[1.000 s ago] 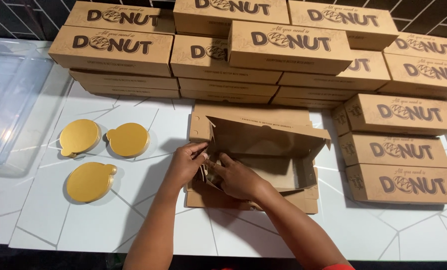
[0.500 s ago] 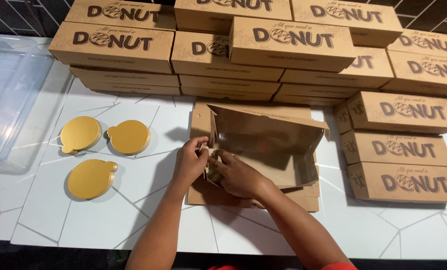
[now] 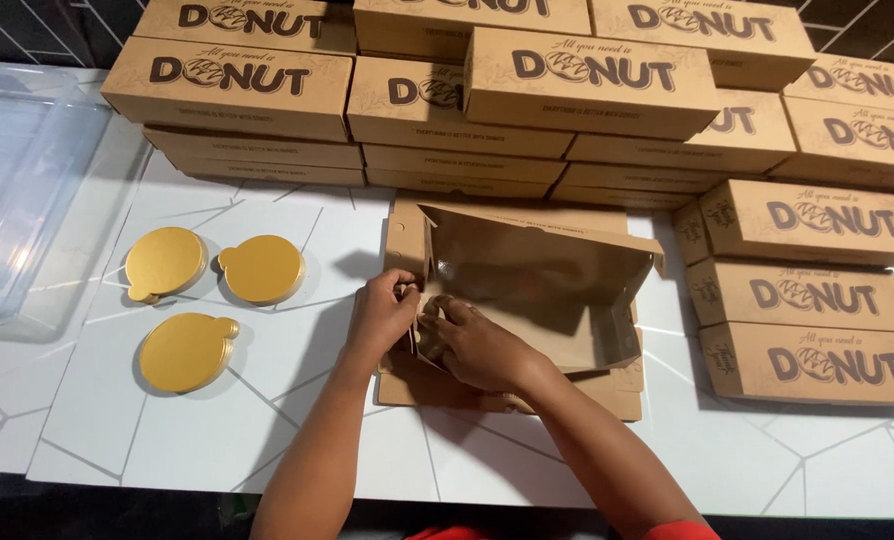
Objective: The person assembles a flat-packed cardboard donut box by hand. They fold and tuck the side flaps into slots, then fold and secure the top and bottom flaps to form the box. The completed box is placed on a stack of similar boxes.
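Left hand: my left hand [image 3: 382, 315] pinched the left end flap of the half-folded box [image 3: 527, 290], fingers closed on the cardboard.
Right hand: my right hand [image 3: 477, 345] pressed inside the same end, fingers curled on the flap.
Box: it sat open at table centre, on flat cardboard blanks [image 3: 507, 390].
Gold discs: 3 round gold boards [image 3: 212, 300] lay at 9 o'clock.
Stacks: finished brown boxes [image 3: 587, 70] stood from 12 to 3 o'clock.
Tray: a clear plastic lid [image 3: 17, 190] lay at 10 o'clock.
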